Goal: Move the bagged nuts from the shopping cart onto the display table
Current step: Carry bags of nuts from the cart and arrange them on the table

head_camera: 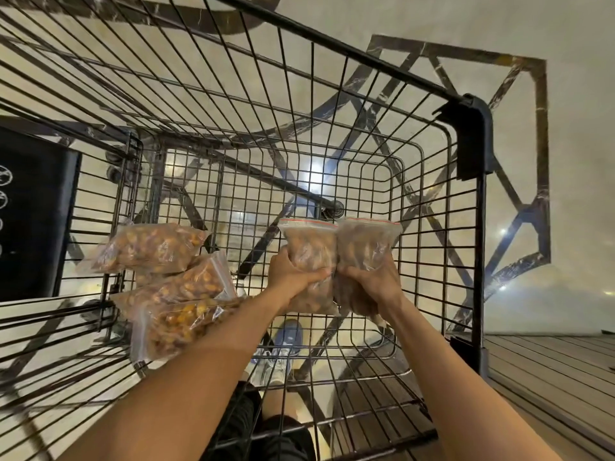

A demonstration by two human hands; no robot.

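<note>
While both arms are reaching down into the black wire shopping cart (472, 134), the left hand (291, 272) is clamping a clear zip bag of brown nuts (311, 247) and the right hand (372, 282) is clamping a second zip bag (364, 242), the two bags touching side by side, upright. Three more bags of golden nuts (179, 287) are lying stacked at the cart's left side, well apart from the hands.

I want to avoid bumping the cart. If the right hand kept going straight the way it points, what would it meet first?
Probably the cart's far wire wall; the right hand holds its bag pointing there, though depth is unclear.
</note>
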